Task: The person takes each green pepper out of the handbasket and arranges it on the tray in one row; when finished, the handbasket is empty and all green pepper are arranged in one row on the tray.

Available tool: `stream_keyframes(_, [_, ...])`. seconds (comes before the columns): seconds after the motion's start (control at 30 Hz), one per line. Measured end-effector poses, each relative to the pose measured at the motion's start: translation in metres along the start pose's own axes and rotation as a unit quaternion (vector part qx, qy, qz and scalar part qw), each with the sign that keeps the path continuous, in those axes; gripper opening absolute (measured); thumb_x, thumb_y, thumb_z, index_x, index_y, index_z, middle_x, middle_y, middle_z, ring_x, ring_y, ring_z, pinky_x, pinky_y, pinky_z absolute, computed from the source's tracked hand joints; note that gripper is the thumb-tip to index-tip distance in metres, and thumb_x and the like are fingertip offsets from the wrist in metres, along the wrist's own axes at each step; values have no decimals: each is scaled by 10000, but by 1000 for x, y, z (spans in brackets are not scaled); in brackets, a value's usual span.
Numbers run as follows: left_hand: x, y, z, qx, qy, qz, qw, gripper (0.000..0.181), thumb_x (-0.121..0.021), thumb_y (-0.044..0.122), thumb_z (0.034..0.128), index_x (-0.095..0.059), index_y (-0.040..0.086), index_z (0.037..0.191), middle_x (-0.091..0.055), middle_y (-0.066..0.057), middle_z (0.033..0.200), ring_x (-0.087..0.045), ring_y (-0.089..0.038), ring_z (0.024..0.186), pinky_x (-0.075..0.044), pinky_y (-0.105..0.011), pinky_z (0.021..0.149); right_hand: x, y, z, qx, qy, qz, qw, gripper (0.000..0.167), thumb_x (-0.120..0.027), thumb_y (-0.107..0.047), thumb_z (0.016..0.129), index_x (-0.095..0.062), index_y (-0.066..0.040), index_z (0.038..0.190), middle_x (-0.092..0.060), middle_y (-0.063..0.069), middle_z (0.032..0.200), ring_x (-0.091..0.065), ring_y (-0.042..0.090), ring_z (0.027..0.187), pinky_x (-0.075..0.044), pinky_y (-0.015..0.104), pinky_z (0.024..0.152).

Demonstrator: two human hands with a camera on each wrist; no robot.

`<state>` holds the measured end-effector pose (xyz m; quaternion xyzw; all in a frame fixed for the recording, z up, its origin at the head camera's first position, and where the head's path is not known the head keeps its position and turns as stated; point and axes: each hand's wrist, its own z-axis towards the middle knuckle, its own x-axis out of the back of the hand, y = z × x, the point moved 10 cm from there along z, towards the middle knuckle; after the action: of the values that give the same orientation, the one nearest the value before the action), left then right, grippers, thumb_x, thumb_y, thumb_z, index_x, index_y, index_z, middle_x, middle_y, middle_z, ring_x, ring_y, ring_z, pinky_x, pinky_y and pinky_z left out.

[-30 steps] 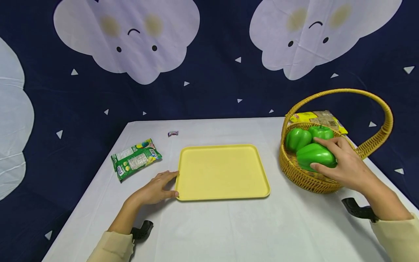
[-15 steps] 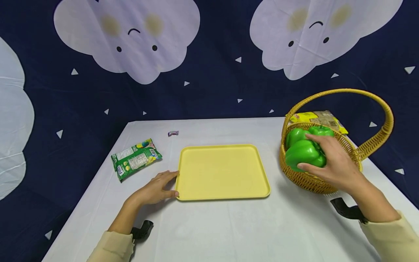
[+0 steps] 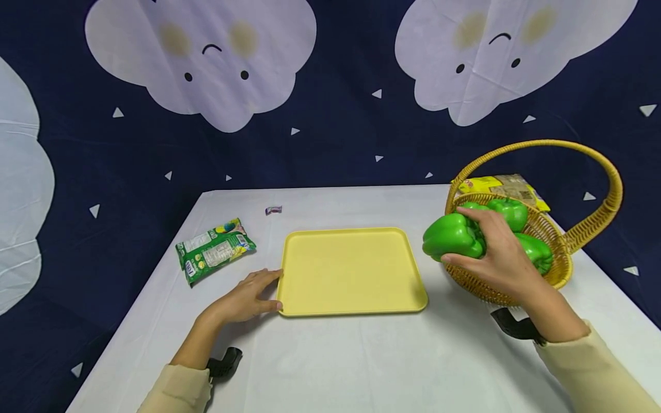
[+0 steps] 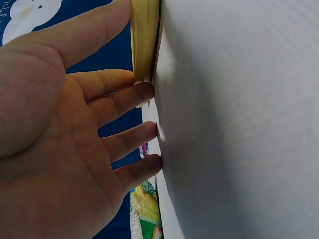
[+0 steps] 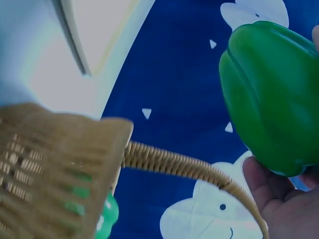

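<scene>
My right hand (image 3: 498, 255) grips a green bell pepper (image 3: 453, 237) between thumb and fingers, raised at the left rim of the wicker basket (image 3: 480, 287). In the right wrist view this bell pepper (image 5: 271, 99) is off the table, beside the basket's handle. More green peppers stay in the basket, one at the back (image 3: 508, 213) and one at the right (image 3: 537, 252); another is partly hidden behind my fingers. My left hand (image 3: 242, 298) touches the left edge of the yellow tray (image 3: 351, 272) with straight fingers. The left wrist view shows those fingers spread along the tray edge (image 4: 144, 40).
A green snack packet (image 3: 216, 252) lies left of the tray. Behind it sits a small wrapped candy (image 3: 273, 210). A yellow packet (image 3: 503, 186) rests behind the basket, whose tall handle (image 3: 547, 143) arches up. A dark curtain with clouds hangs behind the white table.
My right hand has lifted the bell pepper out of the basket and moved it left toward the tray, uncovering another pepper at the right. The left hand has stayed at the tray edge.
</scene>
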<state>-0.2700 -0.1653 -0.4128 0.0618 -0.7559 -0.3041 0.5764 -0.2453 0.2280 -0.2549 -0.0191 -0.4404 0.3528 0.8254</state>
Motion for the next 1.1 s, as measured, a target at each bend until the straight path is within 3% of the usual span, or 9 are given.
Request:
stream_keyframes(0.23, [0, 1, 0, -38, -28, -27, 10000, 786, -703, 362, 827, -340, 60, 1456, -350, -183, 1506, -207, -429, 1423, -191, -612, 1147, -20, -7, 3, -63, -262, 147, 9995, 876, -854, -181, 666, -393, -96, 1406, -513, 134, 1241, -484, 178, 1044, -376, 218, 803])
stream_keyframes(0.43, [-1, 2, 0, -50, -95, -113, 9999, 792, -697, 363, 832, -329, 49, 1458, -338, -194, 1509, -182, -435, 1429, -185, -607, 1151, -41, -14, 8, -41, -489, 391, 9980, 796, -777, -205, 773, -342, -96, 1430, -472, 162, 1274, -479, 214, 1027, -392, 339, 795])
stream_keyframes(0.8, [-3, 1, 0, -8, -151, -135, 9998, 793, -692, 366, 836, -319, 59, 1464, -327, -195, 1514, -168, -435, 1432, -182, -613, 1150, -87, -40, 15, 433, -967, 241, 9941, 814, -795, -256, 722, -382, -12, 1380, -467, 189, 1242, -494, 272, 1072, -483, 440, 854])
stream_keyframes(1.1, [-2, 1, -1, -4, -145, -161, 9998, 798, -695, 375, 831, -322, 62, 1463, -322, -211, 1511, -170, -445, 1427, -179, -617, 1148, -128, -54, 15, 194, -1711, 401, 9843, 872, -782, -313, 744, -316, -34, 1426, -437, 171, 1306, -484, 252, 1103, -489, 425, 895])
